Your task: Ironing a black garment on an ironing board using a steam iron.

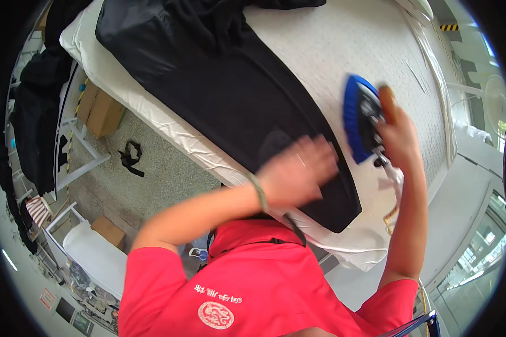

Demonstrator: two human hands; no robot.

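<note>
**Contact Hazard: Iron Near Bare Hand**

The right hand (398,135) is clamping around the handle of the iron (361,121), which is standing tilted over the table (320,33), just beyond the garment's right edge. Whether the iron is touching the cloth cover cannot be told. The left hand (298,171) is stretching out over the narrow end of the black garment (225,101), gripping nothing visible; blur is hiding whether the palm is pressing on the fabric.

Main risk: a burn, if the iron is hot. The left fingers are lying near the blue rim of the iron — a short swing leftward could bring the two together. Second risk: scorch or shine on the garment, caused by the iron resting too long in one spot. Third risk: creases, caused by the left hand dragging loose fabric. The garment's upper part is bunching at the far side and could form folds.

Obstructions: a cord (388,222) is hanging below the iron, near the right forearm, and could snag. A band (258,192) is circling the left wrist and could catch on fabric.

Surroundings: a carton (101,115) is standing beside the table, and a dark strap (131,159) is lying on the floor — a possible trip point. Black clothes (39,118) are hanging at far left; a fan (496,101) is standing at far right.
</note>
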